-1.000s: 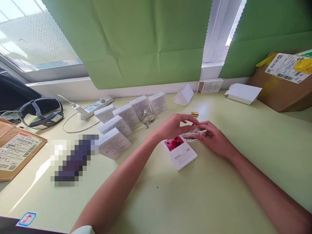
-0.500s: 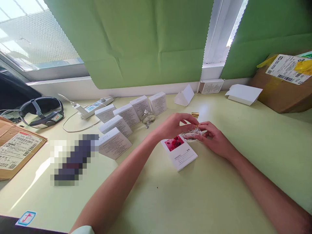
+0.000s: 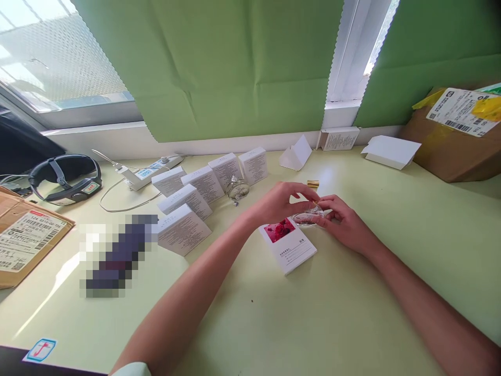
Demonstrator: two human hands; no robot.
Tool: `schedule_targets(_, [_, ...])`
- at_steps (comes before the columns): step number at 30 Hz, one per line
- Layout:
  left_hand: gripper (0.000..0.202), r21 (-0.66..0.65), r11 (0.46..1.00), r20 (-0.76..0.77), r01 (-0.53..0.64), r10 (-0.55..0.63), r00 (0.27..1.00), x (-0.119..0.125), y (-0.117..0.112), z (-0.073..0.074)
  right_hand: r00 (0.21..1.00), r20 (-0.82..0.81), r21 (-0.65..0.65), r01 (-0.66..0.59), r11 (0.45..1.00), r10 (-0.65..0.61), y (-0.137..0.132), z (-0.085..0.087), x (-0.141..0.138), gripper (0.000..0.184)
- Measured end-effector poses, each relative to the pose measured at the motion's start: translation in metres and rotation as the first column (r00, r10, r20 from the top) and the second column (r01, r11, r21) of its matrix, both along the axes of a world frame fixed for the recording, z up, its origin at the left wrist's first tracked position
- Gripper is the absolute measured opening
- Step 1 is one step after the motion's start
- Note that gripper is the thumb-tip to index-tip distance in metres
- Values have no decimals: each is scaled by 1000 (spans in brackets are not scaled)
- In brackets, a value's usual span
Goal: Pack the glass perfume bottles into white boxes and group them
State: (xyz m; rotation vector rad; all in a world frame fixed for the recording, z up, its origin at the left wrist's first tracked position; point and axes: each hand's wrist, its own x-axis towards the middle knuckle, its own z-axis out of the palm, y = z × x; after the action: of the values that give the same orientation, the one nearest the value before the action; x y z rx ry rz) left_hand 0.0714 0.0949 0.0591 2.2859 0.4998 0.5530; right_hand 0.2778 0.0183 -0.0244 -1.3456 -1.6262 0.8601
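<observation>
A low clear glass bottle point(image 3: 307, 216), seemingly a perfume bottle with a gold-coloured neck, rests on the table between my hands. My right hand point(image 3: 341, 218) grips its right side, thumb in front and fingers behind. Over the top reaches my left hand point(image 3: 282, 202), its fingertips closed at the gold neck; they partly cover the bottle. Just behind lies a small gold cap point(image 3: 313, 184). A white card or thin box with a red rose picture point(image 3: 287, 248) lies in front of the bottle, below my left hand.
Several white printed boxes point(image 3: 183, 230) stand at the left, beside another glass bottle point(image 3: 237, 190). Folded white card pieces point(image 3: 296, 153) stand near the wall. Cardboard boxes point(image 3: 450, 141) flank the table. A power strip point(image 3: 151, 172) and a black headset point(image 3: 66, 180) lie at the back left.
The camera view has shifted very slightly. Both hands keep the same hold at the bottle, and nothing else has visibly moved.
</observation>
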Motion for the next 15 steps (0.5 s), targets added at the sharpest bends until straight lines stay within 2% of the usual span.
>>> schedule_targets(7, [22, 30, 999, 44, 20, -21, 999, 1, 3, -6, 1000, -11, 4, -2, 1000, 2, 0, -1, 1, 31])
schedule_targets(15, [14, -67, 998, 115, -16, 24, 993, 1, 3, -2, 1000, -29, -9, 6, 1000, -6, 0, 0, 0, 32])
